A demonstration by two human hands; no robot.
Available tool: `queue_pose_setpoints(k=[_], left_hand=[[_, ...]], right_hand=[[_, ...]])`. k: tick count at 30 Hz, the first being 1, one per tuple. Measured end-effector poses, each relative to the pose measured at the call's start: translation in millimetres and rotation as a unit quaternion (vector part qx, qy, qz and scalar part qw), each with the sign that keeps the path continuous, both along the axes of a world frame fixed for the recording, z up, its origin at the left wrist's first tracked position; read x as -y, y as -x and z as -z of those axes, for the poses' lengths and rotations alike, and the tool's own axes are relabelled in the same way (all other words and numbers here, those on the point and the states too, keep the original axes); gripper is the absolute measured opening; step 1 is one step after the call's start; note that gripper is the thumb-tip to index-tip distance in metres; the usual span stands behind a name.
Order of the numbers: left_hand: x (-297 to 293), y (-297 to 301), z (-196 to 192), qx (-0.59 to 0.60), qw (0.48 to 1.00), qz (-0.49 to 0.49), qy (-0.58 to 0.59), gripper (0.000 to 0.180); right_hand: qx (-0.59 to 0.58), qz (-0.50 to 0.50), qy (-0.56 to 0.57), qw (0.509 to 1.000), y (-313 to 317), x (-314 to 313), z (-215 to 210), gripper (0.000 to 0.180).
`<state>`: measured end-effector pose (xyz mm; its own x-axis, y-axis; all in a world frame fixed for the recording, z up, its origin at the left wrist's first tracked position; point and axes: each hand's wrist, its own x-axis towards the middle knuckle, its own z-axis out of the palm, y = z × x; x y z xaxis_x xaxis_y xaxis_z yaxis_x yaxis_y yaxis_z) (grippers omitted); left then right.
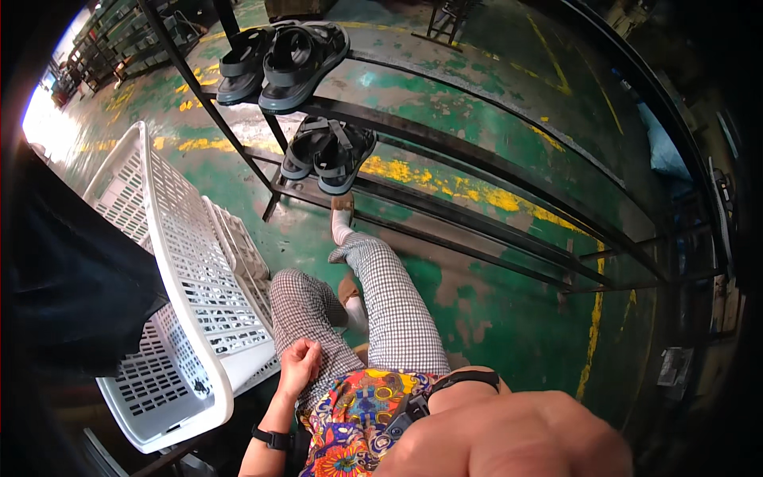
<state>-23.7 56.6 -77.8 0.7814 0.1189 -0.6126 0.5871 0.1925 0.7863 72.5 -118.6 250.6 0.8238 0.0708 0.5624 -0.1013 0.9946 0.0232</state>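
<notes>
My left hand (300, 364) rests over my left thigh with its fingers curled in, and nothing shows in them. A dark strap circles that wrist. Large and close at the lower right is my right hand (548, 437), seen from the back; its fingers are hidden. Beside my left leg stands a white perforated plastic basket (214, 350), tilted, with a few small dark bits inside. Ahead, one pair of black-and-grey sandals (298, 67) sits on the top level of a black metal rack (445, 135). A second pair of sandals (338, 155) is on the level below.
Dark fabric or sheeting (79, 270) hangs over the basket's left side. The rack's bars run from upper left to the right edge. Green floor (477, 310) with worn yellow lines lies beneath. Shelving (135, 44) stands at the far left.
</notes>
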Motion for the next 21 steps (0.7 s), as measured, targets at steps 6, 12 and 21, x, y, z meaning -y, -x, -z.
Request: queue_pose_setpoints(k=[6, 12, 21], left_hand=[[-2, 2, 5, 0.02, 1.0, 0.002, 0.015, 0.021], [-3, 4, 19, 0.081, 0.996, 0.004, -0.046, 0.021], [-2, 7, 11, 0.025, 1.0, 0.0, -0.01, 0.017]], right_hand=[[-0.092, -0.015, 0.011, 0.996, 10, -1, -8, 0.026], [-0.008, 0.003, 0.021, 1.0, -4, 0, -1, 0.02], [0.086, 0.06, 0.07, 0.992, -9, 11, -7, 0.014]])
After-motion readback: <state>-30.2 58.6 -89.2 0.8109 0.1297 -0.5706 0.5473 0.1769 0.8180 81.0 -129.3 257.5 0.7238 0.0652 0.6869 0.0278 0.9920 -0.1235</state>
